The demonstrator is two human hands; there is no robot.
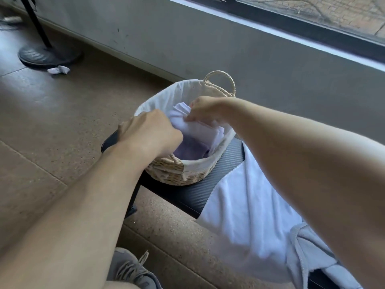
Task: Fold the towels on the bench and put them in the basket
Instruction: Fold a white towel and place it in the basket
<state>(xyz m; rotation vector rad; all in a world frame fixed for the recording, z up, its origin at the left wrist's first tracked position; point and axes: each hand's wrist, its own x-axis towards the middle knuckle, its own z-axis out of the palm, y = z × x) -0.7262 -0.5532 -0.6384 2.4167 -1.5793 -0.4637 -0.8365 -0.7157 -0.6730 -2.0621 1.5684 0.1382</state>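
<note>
A woven basket with a white cloth liner stands on the left end of the black bench. Inside it lies a folded white towel over a purple one. My left hand grips the white towel's near-left edge inside the basket. My right hand pinches the same towel at its far side. An unfolded white towel drapes over the bench to the right, with a grey towel beside it.
A fan stand base and a small white scrap sit on the tan floor at the upper left. A grey wall and window sill run behind the bench. My shoe shows at the bottom.
</note>
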